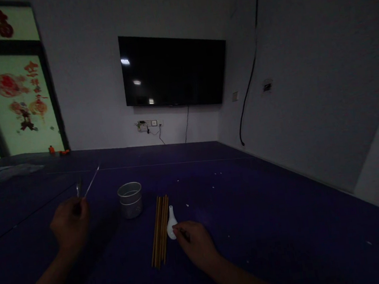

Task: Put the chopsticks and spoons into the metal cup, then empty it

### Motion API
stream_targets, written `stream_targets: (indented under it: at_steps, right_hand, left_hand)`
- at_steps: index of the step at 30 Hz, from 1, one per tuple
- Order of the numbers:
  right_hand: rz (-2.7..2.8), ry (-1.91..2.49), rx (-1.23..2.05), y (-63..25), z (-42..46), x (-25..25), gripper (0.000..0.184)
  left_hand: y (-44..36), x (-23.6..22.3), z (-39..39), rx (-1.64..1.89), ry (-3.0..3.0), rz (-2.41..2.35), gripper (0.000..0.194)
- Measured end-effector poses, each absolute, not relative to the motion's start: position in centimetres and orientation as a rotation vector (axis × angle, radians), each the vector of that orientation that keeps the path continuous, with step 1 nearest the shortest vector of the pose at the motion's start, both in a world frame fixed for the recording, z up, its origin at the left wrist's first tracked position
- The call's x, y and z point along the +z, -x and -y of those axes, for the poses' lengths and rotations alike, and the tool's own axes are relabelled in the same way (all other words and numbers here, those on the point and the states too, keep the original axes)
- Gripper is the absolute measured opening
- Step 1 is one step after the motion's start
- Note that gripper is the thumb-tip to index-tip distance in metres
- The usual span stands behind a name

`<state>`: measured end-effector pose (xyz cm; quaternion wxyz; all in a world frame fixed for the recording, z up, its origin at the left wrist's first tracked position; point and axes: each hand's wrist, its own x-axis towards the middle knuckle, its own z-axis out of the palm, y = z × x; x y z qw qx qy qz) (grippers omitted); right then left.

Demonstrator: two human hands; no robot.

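Observation:
My left hand is closed and raised above the left part of the table. Out of it points a thin, pale, shiny stick, slanting up to the right, with a short shiny metal-looking piece beside it; their exact kind is too dark to tell. My right hand pinches the bowl edge of a white soup spoon, whose handle points away from me. Just left of the spoon lies a row of several wooden chopsticks. A grey metal cup stands upright between my hands, behind the chopsticks.
The dark purple table reaches to the walls, with small white bits scattered on it. Some clear plastic sheeting and small orange objects lie at the far left. A television hangs on the back wall; a black cable dangles at right.

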<state>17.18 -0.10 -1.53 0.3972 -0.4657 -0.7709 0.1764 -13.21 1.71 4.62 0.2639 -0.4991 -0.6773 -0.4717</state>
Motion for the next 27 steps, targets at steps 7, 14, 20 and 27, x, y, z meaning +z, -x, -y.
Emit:
stream_targets:
  at_steps: [7, 14, 20, 27]
  right_hand:
    - [1.850, 1.007, 0.483, -17.0, 0.9, -0.6, 0.036]
    - [1.633, 0.955, 0.623, -17.2, 0.7, 0.1, 0.051]
    - [1.468, 0.983, 0.797, -16.9, 0.2, -0.3, 0.050]
    - [1.286, 0.986, 0.942, -17.0, -0.6, -1.0, 0.050]
  left_hand:
    - [4.6, 5.8, 1.1, -1.470, 1.691, 1.325, 0.024]
    - [-2.6, 1.4, -0.3, -1.589, 2.357, 0.930, 0.016]
    - [-3.4, -0.6, -0.1, -1.669, 2.448, 0.896, 0.014]
    - [-2.8, -0.4, 0.4, -1.769, 2.388, 1.115, 0.026]
